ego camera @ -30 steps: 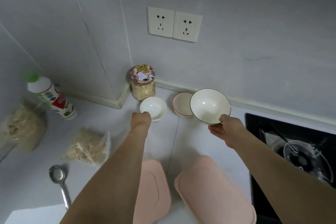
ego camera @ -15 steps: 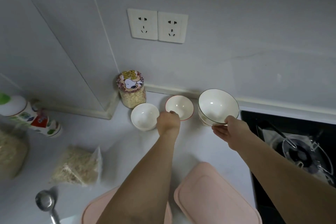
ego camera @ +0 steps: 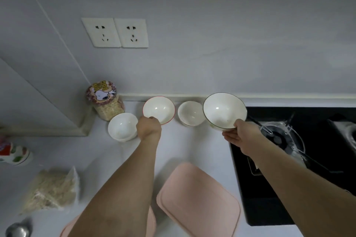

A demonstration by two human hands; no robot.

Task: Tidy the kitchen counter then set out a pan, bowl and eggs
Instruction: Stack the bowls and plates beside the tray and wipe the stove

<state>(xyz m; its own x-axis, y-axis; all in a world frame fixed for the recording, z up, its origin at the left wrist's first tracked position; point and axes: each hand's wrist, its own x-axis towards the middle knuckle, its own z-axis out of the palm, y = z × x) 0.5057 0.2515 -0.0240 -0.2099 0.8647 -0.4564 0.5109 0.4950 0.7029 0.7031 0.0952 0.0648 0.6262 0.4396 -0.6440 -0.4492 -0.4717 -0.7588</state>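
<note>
My left hand [ego camera: 148,128] grips the near rim of a red-rimmed white bowl [ego camera: 159,107], held tilted above the counter near the back wall. My right hand [ego camera: 239,136] holds a larger dark-rimmed white bowl [ego camera: 223,110] by its near edge, lifted and tilted toward me. A small white bowl [ego camera: 190,112] sits on the counter between the two held bowls. Another plain white bowl [ego camera: 121,126] stands on the counter left of my left hand.
A cartoon-lidded jar of oats [ego camera: 105,100] stands in the corner. A bag of oats [ego camera: 52,190], a bottle [ego camera: 13,152] and a metal spoon [ego camera: 17,229] lie at left. Two pink lids [ego camera: 198,198] lie near me. A black stove [ego camera: 300,159] with a glass lid is at right.
The left hand has lifted the red-rimmed bowl. The right hand raised the large bowl, uncovering a small white bowl that stays on the counter. The view shifted right.
</note>
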